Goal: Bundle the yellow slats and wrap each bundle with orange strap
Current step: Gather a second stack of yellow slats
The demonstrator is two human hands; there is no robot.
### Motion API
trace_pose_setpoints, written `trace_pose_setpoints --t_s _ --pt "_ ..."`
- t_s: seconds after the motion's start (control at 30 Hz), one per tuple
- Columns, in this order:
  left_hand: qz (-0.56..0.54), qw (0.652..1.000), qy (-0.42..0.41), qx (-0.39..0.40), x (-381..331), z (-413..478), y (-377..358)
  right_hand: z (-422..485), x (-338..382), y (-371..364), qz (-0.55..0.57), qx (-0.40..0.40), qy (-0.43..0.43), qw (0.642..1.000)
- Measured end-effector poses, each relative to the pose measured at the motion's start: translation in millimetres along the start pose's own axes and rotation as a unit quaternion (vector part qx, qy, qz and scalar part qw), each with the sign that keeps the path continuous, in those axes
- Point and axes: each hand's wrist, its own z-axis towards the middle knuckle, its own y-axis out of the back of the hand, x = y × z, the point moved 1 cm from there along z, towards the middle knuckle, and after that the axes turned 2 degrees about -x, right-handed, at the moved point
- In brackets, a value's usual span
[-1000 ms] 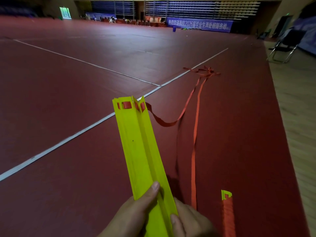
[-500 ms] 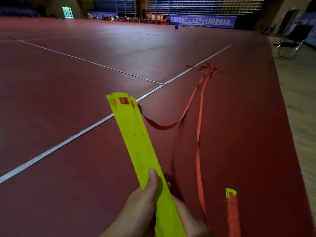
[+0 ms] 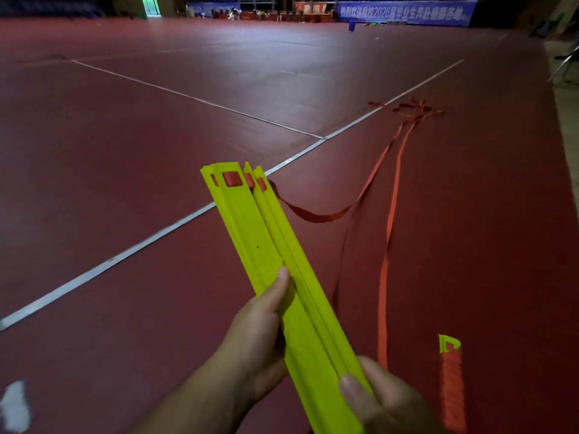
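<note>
Yellow slats [image 3: 275,261], several laid together lengthwise, are held up over a dark red floor [image 3: 125,151], their far ends pointing away and to the left. The near ends run out of the bottom edge of the view. An orange strap [image 3: 388,245] passes through the rectangular slots at the far ends, sags off to the right and runs along the floor to a loose tangle [image 3: 410,108] by a white line [image 3: 125,255].

The left hand [image 3: 250,349] grips the slats from the left side, thumb lying along the top face; its fingers are hidden underneath. The right hand [image 3: 385,399] clamps the near end, thumb pressed on the top face, the rest of it cut off at the frame edge.

On the far wall a blue banner [image 3: 404,12] carries white Chinese characters with the number 2026 legible among them; the rest is too small to read with certainty.

At lower right lies a strap-wound bundle [image 3: 451,389] with a yellow tip showing, its lower part cut off. A white blur [image 3: 14,405] at lower left cannot be identified. A chair [image 3: 567,61] is only partly in view at the right edge.
</note>
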Motion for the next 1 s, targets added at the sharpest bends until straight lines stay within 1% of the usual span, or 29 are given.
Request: trace_pose_setpoints --t_s 0.03,0.07,0.1,0.13,0.17,0.27,0.3,0.33,0.37,0.53,0.67,0.87,1.0 --pt "0.007 1.0 0.0 -0.005 0.1 -0.7 -0.4 -1.8 -17.5 8.8 0.114 -0.045 -0.055 0.991" --pt "0.015 1.0 -0.004 -0.008 1.0 0.1 0.3 2.2 -20.2 13.6 0.122 -0.05 -0.064 0.989" --pt "0.024 1.0 -0.012 -0.014 1.0 -1.2 -0.6 2.1 -26.9 16.3 0.087 -0.065 -0.053 0.993" --pt "0.03 0.999 -0.018 -0.018 2.0 -0.1 -0.4 4.4 -33.8 15.2 0.047 -0.09 -0.019 0.995" --pt "0.034 0.999 -0.022 -0.028 3.1 0.0 -0.6 5.3 -35.9 10.1 0.03 -0.113 -0.005 0.993" --pt "0.036 0.998 -0.02 -0.054 7.9 3.0 0.6 4.8 -44.8 6.3 -0.021 -0.205 0.032 0.978" --pt "0.039 0.997 -0.018 -0.06 9.1 3.6 0.5 5.1 -42.6 8.3 -0.044 -0.222 0.025 0.974" --pt "0.04 0.997 -0.017 -0.061 9.5 4.3 0.5 4.2 -38.9 7.2 -0.074 -0.235 0.038 0.968" --pt "0.042 0.997 -0.017 -0.063 10.1 4.8 -0.1 1.5 -35.2 5.3 -0.086 -0.24 0.054 0.965" --pt "0.052 0.997 -0.019 -0.057 9.2 3.3 -5.2 -0.2 -27.0 4.0 -0.051 -0.178 0.122 0.975" --pt "0.062 0.997 -0.005 -0.034 11.2 -0.2 -7.4 -0.8 -32.9 -0.9 -0.045 -0.146 0.102 0.983" --pt "0.036 0.998 -0.028 -0.053 17.1 1.0 -4.4 -1.0 -33.8 -5.5 -0.067 -0.176 0.097 0.977" --pt "0.031 0.997 -0.029 -0.057 17.6 0.3 -4.8 -4.2 -30.1 -2.8 -0.081 -0.169 0.076 0.979"
